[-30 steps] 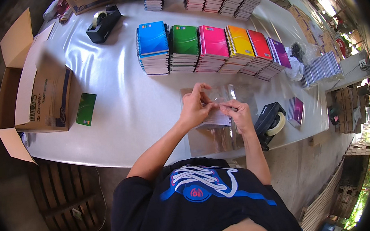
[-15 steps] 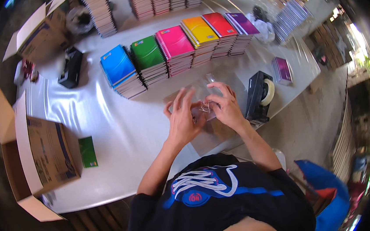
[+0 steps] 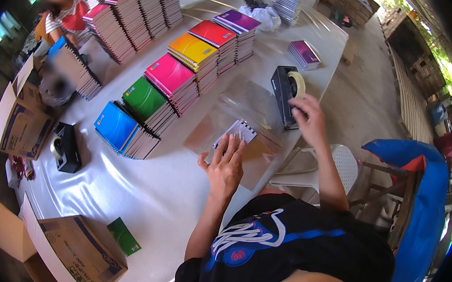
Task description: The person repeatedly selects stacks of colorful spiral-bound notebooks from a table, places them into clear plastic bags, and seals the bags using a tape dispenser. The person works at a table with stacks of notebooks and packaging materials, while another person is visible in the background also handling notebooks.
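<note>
White-paged spiral-bound notebook (image 3: pixel 243 131), small and rectangular, lies beneath my left hand (image 3: pixel 224 169) on a clear, crinkled plastic sheet (image 3: pixel 258 106), its black-marked binding edge showing past my fingertips. My left fingers are slightly spread over it, thumb set out to the side. My right hand (image 3: pixel 310 118) is at the near end of a black tape dispenser with a pale roll (image 3: pixel 281 97), just beside the worktop's right-hand edge; those fingers are bent and blurred, so I cannot tell whether they pinch anything. The sheet's near corner reaches close to the front edge of the shiny, pale worktop (image 3: pixel 159 211), with a white plastic chair (image 3: pixel 344 164) just past it. Away from me, a row of blue, green, pink, yellow, red and purple notebook stacks (image 3: pixel 171 75) bounds my room. Leftward there is more space: a broad stretch of worktop runs to a flat green card (image 3: pixel 123 236) beside an open brown cardboard box (image 3: pixel 79 245).
</note>
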A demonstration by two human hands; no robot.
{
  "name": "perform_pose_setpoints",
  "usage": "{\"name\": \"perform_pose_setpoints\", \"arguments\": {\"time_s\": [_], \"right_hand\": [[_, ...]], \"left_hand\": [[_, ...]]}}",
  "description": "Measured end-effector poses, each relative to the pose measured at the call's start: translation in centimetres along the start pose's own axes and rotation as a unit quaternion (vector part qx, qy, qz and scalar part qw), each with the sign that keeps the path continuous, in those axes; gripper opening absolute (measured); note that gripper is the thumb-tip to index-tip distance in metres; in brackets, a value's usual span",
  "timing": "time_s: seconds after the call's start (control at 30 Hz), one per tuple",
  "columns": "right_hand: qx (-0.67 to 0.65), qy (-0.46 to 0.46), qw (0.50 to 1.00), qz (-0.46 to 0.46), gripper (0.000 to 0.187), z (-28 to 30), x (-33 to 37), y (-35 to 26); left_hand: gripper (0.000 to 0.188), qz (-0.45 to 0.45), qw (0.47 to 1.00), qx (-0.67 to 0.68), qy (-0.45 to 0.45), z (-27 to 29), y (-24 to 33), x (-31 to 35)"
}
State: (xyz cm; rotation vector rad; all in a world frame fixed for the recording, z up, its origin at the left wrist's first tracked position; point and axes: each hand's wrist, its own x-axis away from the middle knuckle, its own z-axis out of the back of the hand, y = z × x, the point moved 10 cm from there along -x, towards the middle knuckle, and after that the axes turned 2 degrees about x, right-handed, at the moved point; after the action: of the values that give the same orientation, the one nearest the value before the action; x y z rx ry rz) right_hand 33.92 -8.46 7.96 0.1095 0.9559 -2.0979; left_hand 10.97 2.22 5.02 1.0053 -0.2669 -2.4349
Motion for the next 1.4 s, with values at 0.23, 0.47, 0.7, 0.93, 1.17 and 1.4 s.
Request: {"name": "perform_pose_setpoints", "arguments": {"time_s": [0.23, 0.47, 0.7, 0.93, 1.17, 1.4], "right_hand": [[-0.190, -0.123, 0.869, -0.439, 0.030, -3.9, 2.7, 14.2], [-0.530, -0.038, 0.763, -0.367, 0.033, -4.5, 5.0, 16.1], [-0.572, -0.012, 0.752, -0.327, 0.041, -3.7, 8.5, 13.9], [0.119, 0.074, 0.974, -0.176, 0.020, 2.5, 7.2, 10.2], [-0.384, -0.138, 0.910, -0.079, 0.016, -6.1, 3.7, -6.4], [-0.416, -0.264, 0.830, -0.263, 0.027, -12.9, 5.3, -7.7]], "left_hand": [[0.036, -0.037, 0.999, 0.004, -0.015, 0.0, 0.1, 0.1], [0.034, -0.029, 0.999, 0.023, -0.026, 0.2, -0.1, -0.3], [0.030, 0.005, 0.995, 0.095, -0.020, 0.0, -0.7, -0.5], [0.045, 0.018, 0.993, 0.113, -0.033, -0.4, -1.2, -0.4], [0.069, 0.046, 0.985, 0.163, 0.003, -0.1, -2.0, -0.3], [0.076, 0.063, 0.977, 0.199, 0.031, -0.3, -2.6, 0.1]]}}
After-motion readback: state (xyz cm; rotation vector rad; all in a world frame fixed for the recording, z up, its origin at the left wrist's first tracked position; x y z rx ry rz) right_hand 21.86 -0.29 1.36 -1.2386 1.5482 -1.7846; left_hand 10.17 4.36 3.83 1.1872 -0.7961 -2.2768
